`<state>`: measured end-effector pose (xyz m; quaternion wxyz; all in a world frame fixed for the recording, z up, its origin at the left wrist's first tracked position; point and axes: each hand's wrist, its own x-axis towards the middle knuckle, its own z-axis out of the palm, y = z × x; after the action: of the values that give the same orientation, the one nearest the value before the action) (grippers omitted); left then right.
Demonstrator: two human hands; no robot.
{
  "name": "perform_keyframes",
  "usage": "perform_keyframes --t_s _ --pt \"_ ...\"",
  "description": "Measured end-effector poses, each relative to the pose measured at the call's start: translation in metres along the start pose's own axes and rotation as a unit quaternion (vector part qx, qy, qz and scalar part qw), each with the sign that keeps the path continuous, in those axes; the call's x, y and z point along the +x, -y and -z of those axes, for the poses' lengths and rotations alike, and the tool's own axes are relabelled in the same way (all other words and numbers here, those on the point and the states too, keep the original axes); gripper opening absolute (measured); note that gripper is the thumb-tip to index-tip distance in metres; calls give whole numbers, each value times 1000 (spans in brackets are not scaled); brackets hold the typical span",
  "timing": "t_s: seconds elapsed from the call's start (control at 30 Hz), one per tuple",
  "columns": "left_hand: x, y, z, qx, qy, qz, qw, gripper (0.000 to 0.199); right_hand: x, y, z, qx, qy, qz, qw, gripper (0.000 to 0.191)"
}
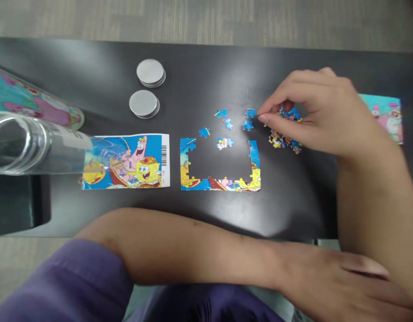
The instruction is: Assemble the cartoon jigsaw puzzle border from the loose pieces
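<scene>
My right hand is over the table with thumb and index finger pinched at the edge of a small blue jigsaw puzzle piece. Just below that piece lies another blue piece. Under and behind the hand is a pile of loose pieces, partly hidden. My left hand lies flat with fingers stretched out against my right forearm, near the elbow, holding nothing. Left of the pinched fingers is a partly joined puzzle border, its left, bottom and right sides linked. Several loose pieces, one a pink-and-blue pair, lie inside and above it.
A printed picture card lies left of the border, partly behind a clear plastic bottle. Two stacks of white discs stand further back. A colourful printed tube is far left, a black box near it, another card right.
</scene>
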<state>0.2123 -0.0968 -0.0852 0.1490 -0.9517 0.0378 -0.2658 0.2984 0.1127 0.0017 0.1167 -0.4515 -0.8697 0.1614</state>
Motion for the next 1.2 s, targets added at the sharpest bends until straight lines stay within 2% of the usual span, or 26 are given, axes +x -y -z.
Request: perform_keyframes --t_s 0.1,0.17,0.23,0.4,0.6,0.77,0.83,1.07,1.2 --pt "-6 -1 14 -65 37 6 997 84 -6 -10 0 3 -5 4 1000 21" --pt "-10 -3 22 -79 76 3 994 86 -7 -12 1 -2 -10 8 1000 21" --pt "-15 -2 25 -83 83 18 993 85 -6 -12 1 -12 -5 5 1000 24" --pt "-26 1 21 -62 -7 66 996 71 -1 -14 -7 -5 5 10 1000 25" --pt "-29 4 21 -89 3 62 994 72 -3 -17 -7 -6 27 49 998 20" --pt "-26 8 11 -124 -146 100 976 58 -3 -23 -11 28 27 74 996 19" --pt "-25 10 9 -129 -167 102 972 57 -3 -25 -15 45 27 87 995 24" --pt "-28 11 16 -180 -78 71 978 62 -2 -26 -27 66 43 111 991 21" --pt "-25 12 18 -217 -77 66 971 61 0 -25 -28 69 53 103 991 13"
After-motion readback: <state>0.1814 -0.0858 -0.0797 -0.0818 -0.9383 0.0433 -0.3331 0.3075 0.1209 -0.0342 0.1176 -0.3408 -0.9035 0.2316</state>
